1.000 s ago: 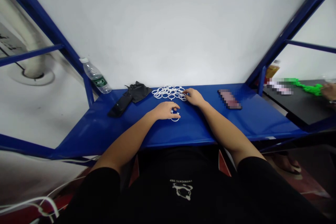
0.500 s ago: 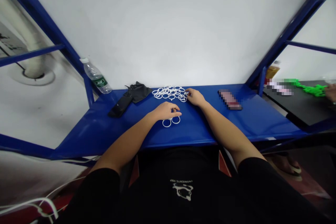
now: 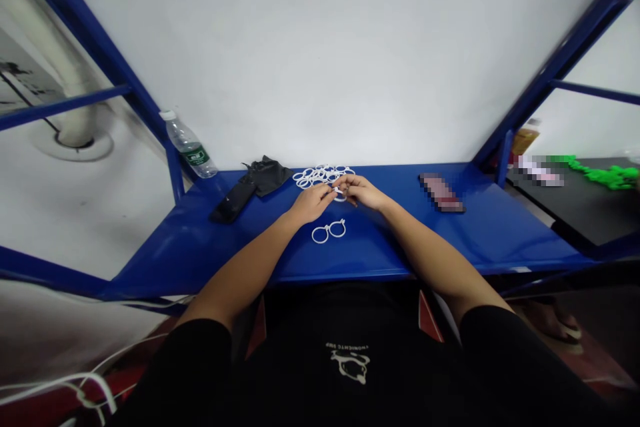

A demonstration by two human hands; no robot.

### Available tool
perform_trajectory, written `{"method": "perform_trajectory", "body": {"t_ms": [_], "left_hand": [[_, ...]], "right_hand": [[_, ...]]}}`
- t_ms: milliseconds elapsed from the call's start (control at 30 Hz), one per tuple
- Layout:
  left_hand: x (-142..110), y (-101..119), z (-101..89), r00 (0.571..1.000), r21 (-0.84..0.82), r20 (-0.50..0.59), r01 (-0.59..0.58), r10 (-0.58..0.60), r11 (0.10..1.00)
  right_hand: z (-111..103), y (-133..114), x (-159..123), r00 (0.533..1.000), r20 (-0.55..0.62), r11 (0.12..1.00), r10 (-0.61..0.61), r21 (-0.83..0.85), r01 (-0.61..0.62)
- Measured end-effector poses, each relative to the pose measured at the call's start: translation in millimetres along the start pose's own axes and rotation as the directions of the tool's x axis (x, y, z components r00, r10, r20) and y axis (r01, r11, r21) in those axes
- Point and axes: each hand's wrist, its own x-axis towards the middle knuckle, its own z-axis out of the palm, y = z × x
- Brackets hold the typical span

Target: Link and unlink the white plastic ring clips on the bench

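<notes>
My left hand (image 3: 313, 204) and my right hand (image 3: 363, 193) meet just in front of the heap of white rings (image 3: 310, 178). Between their pinched fingertips is a white plastic ring (image 3: 340, 199), partly hidden by the fingers. Both hands appear closed on it, though the exact grip of each is hard to make out. Closer to me, two linked white rings (image 3: 321, 235) lie flat on the blue table (image 3: 270, 247), side by side, joined at a small tab. Nothing touches this pair.
Left of the heap lie a black plastic bag (image 3: 270, 177) and a black phone (image 3: 233, 203). A clear water bottle (image 3: 193, 150) leans by the blue frame post. On the right sits a pixelated phone-like object (image 3: 441, 193); beyond it, green pieces (image 3: 610, 177) rest on a black table.
My left hand has moved up from the linked pair toward the heap. My right hand has come left with a ring, and the hands now meet. The view has shifted slightly.
</notes>
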Motion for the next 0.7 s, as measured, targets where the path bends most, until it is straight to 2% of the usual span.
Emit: {"method": "perform_trajectory", "body": {"t_ms": [400,700], "left_hand": [[0,4,-1.6,1.000,0.033,0.014,-0.022,0.021,0.999],[0,13,0.2,0.994,0.004,0.077,-0.078,0.077,0.997]], "right_hand": [[5,3,-2,1.000,-0.020,0.986,-0.006,-0.167,0.002],[6,8,4,0.990,-0.079,0.953,-0.117,-0.290,0.090]]}}
